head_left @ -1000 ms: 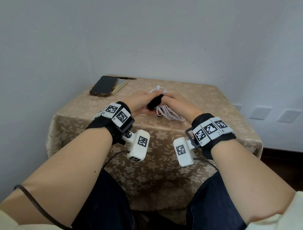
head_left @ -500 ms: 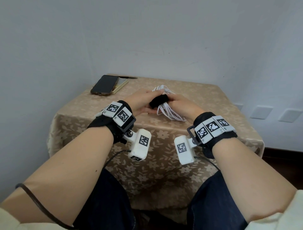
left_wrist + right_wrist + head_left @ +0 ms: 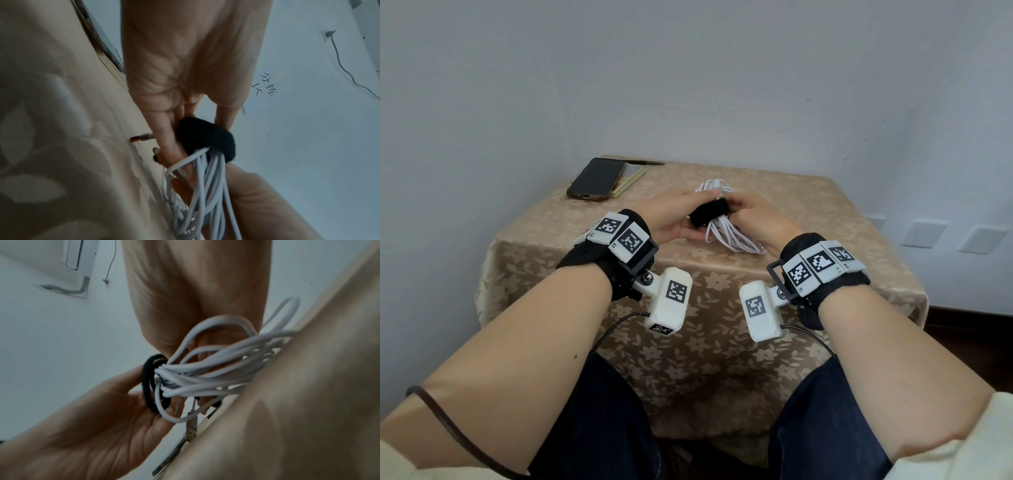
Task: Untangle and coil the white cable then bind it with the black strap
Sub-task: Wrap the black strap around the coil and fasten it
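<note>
- The left hand [image 3: 671,219] is holding the coiled white cable [image 3: 726,233] just above the surface [image 3: 808,212], its thumb and fingers pinching the bundle at the black strap [image 3: 709,214].
- The right hand [image 3: 756,219] is meeting it from the other side, fingers curling round the strap and the bundle.
- The strap [image 3: 205,138] is sitting wrapped round the middle of the coil, with loops sticking out both sides.
- A cable plug [image 3: 191,433] is dangling below the bundle.
- A phone [image 3: 595,178] is lying on a notepad [image 3: 630,176] at the far left corner, well apart.
</note>
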